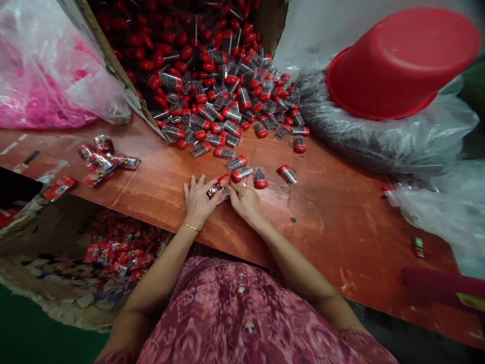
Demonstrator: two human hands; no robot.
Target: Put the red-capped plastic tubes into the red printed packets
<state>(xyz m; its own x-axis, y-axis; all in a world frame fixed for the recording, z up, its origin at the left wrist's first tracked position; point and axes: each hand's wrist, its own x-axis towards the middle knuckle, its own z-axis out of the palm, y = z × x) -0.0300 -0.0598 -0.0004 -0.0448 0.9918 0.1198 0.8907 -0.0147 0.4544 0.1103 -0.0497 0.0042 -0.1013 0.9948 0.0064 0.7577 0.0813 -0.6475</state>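
Note:
Over the near part of the reddish wooden table (333,217), both hands meet at a small red printed packet (219,185) with a clear plastic part. My left hand (199,201), with a thin gold bangle at its wrist, grips the packet's left side between thumb and fingers. Closed in a pinch, my right hand (245,203) holds its right end. What is inside the packet is hard to make out. Just beyond the hands lie several small clear containers with red caps and dark contents, one of them a container (260,178) standing apart.
A tipped cardboard box (125,86) spills many more red-capped containers. Filled red packets (100,162) lie at left; a lower carton (56,258) holds others. A red bucket (401,60) stands upside down on a plastic bag (364,136). A pink-filled bag (49,76) sits far left.

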